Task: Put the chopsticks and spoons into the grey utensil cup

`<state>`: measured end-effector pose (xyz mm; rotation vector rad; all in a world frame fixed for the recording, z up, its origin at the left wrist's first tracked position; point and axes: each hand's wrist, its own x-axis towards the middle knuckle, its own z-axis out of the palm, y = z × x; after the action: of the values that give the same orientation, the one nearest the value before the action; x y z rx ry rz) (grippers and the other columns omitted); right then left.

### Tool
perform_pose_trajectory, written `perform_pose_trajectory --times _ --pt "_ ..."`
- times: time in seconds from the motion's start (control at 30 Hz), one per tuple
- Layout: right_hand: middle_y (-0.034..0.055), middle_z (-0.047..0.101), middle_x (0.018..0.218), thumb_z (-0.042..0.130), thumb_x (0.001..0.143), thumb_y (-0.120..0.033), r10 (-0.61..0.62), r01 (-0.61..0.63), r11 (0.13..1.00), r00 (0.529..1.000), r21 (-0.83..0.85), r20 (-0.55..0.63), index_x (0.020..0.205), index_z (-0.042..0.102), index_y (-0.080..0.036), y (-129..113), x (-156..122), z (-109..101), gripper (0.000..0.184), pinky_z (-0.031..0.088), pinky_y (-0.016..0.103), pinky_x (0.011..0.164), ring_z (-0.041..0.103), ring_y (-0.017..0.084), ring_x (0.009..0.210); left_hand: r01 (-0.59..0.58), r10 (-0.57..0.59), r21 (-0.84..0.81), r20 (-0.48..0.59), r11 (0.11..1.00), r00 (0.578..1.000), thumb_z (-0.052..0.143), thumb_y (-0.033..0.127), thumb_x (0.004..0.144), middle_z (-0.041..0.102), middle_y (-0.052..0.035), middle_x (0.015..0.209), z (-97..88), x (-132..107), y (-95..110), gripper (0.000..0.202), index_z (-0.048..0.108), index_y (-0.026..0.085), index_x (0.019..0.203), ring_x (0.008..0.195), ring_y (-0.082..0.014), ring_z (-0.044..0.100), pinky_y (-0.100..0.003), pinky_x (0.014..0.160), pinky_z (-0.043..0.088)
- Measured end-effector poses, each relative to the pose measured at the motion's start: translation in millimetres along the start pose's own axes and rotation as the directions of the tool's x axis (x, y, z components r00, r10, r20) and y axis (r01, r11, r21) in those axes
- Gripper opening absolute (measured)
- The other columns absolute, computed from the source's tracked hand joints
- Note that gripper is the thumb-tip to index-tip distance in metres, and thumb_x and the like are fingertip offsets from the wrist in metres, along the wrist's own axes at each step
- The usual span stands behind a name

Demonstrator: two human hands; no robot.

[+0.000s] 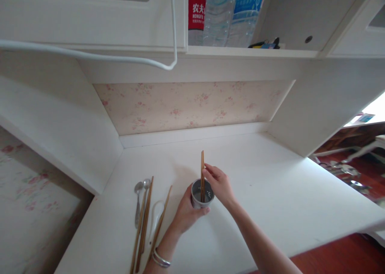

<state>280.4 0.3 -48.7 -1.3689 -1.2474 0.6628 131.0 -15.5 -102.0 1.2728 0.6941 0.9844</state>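
My left hand is wrapped round a small grey metal cup that stands on the white desk. My right hand pinches a pair of brown wooden chopsticks that stand upright with their lower ends inside the cup. To the left of the cup more chopsticks lie on the desk, with two metal spoons and a white ceramic spoon beside them.
A floral back panel closes the desk alcove. Above it, a shelf holds plastic water bottles. A white cable hangs across the upper left. A bed with floral bedding lies at the left; red floor shows at the right.
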Motion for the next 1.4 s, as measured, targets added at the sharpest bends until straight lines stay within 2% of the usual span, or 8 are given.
perform_pose_trajectory --times 0.3,0.47,0.6,0.7,0.83,0.93,1.03,1.4 --pt "0.0088 0.053 0.139 0.081 0.068 -0.039 0.092 -0.206 0.928 0.934 0.310 0.345 0.145 0.030 -0.030 40 -59 -6 0.093 0.038 0.045 0.108 0.050 0.027 0.128 -0.060 0.071 0.144 -0.073 0.988 0.995 0.082 0.020 0.063 0.059 -0.0118 0.127 1.0 -2 -8 0.073 0.050 0.020 0.129 0.116 -0.0283 0.056 -0.042 0.101 0.042" --pt "0.0111 0.063 0.124 0.080 0.068 -0.038 0.072 -0.156 0.952 0.951 0.264 0.299 0.129 0.049 -0.023 45 -67 4 0.070 0.043 0.048 0.103 0.057 0.031 0.118 -0.109 0.141 0.321 -0.079 0.941 0.987 0.084 0.021 0.057 0.052 -0.0130 0.132 -2.0 -14 -5 0.080 0.052 0.022 0.131 0.123 -0.0307 0.049 -0.042 0.107 0.037" --pt "0.0101 0.064 0.124 0.079 0.070 -0.037 0.091 -0.171 0.952 0.950 0.254 0.299 0.128 0.050 -0.025 51 -68 4 0.066 0.044 0.049 0.101 0.058 0.032 0.116 0.043 0.041 0.484 -0.163 0.874 0.986 0.076 0.027 0.069 0.051 -0.0109 0.136 -23.4 -38 19 0.072 0.047 0.026 0.135 0.125 -0.0271 0.049 -0.038 0.106 0.039" --pt "0.0099 0.061 0.129 0.079 0.070 -0.035 0.095 -0.176 0.953 0.947 0.247 0.307 0.132 0.046 -0.026 59 -69 2 0.070 0.041 0.050 0.105 0.055 0.032 0.121 0.203 -0.044 0.642 -0.255 0.739 0.966 0.056 0.036 0.086 0.067 -0.0068 0.106 -53.8 -52 47 0.026 0.063 0.022 0.107 0.089 -0.0194 0.065 -0.030 0.081 0.050" --pt "0.0109 0.061 0.130 0.079 0.070 -0.035 0.101 -0.171 0.963 0.946 0.208 0.308 0.132 0.047 -0.026 68 -70 2 0.071 0.041 0.051 0.105 0.055 0.033 0.122 0.386 0.021 0.840 -0.425 0.380 0.905 0.042 0.036 0.093 0.070 -0.0023 0.087 -96.1 -58 70 0.024 0.062 0.023 0.090 0.078 -0.0173 0.065 -0.027 0.074 0.046" --pt "0.0117 0.062 0.128 0.080 0.067 -0.036 0.105 -0.163 0.969 0.952 0.187 0.286 0.130 0.050 -0.025 72 -71 3 0.071 0.043 0.052 0.102 0.056 0.035 0.120 0.474 -0.037 0.877 -0.472 0.077 0.881 0.043 0.037 0.092 0.071 -0.0034 0.089 -115.8 -58 70 0.024 0.061 0.023 0.086 0.081 -0.0196 0.067 -0.027 0.072 0.045" --pt "0.0121 0.063 0.126 0.081 0.066 -0.036 0.098 -0.156 0.968 0.955 0.197 0.279 0.131 0.051 -0.025 72 -73 3 0.072 0.045 0.052 0.100 0.057 0.035 0.118 0.481 -0.100 0.869 -0.492 -0.114 0.865 0.042 0.040 0.092 0.072 -0.0084 0.094 -123.7 -57 62 0.029 0.062 0.020 0.086 0.085 -0.0250 0.069 -0.032 0.072 0.047" --pt "0.0108 0.065 0.123 0.081 0.063 -0.041 0.083 -0.127 0.977 0.967 0.171 0.242 0.129 0.053 -0.025 67 -71 1 0.073 0.045 0.051 0.099 0.057 0.035 0.117 0.436 -0.207 0.868 -0.484 -0.237 0.850 0.030 0.019 0.093 0.070 -0.0237 0.099 -108.1 -40 54 0.040 0.067 0.006 0.101 0.093 -0.0344 0.068 -0.043 0.077 0.051"
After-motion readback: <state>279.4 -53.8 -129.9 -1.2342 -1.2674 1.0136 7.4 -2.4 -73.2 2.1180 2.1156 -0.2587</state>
